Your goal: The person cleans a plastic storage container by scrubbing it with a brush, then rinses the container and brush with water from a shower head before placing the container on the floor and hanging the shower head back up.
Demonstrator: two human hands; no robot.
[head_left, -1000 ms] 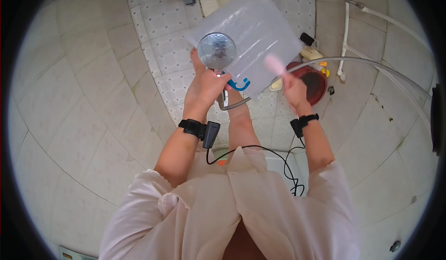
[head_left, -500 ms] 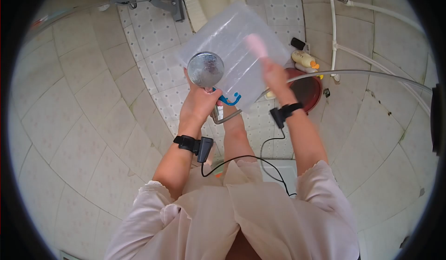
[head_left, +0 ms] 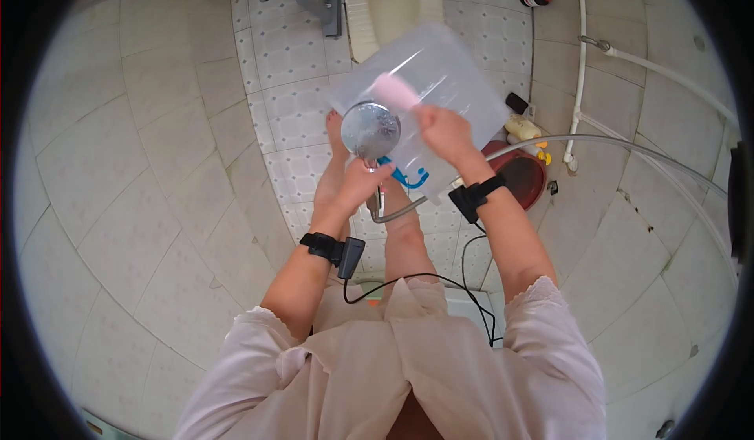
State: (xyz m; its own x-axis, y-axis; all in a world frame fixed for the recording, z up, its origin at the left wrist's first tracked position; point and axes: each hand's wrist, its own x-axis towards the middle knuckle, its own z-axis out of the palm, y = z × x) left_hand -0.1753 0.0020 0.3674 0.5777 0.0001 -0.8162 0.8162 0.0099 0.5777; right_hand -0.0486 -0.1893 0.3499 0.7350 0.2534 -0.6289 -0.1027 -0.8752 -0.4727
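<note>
A: Hands?
B: Left hand (head_left: 360,187) gripping shower head (head_left: 371,130), blue handle (head_left: 415,181) beside the thumb. Right hand (head_left: 446,135) closed on pink tool (head_left: 395,92); blurred, possibly a brush.
A: Tool position?
B: Over translucent plastic panel (head_left: 467,82), near shower head. Red basin (head_left: 534,185) at right.

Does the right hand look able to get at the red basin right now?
Likely not without letting go: the right hand holds a pink thing, and in this view the hose crosses part of the basin.

Evenly lit, with glare on the plastic panel (head_left: 455,78). Bowed toward black corners (slightly blurred at the pink implement (head_left: 397,92)).
</note>
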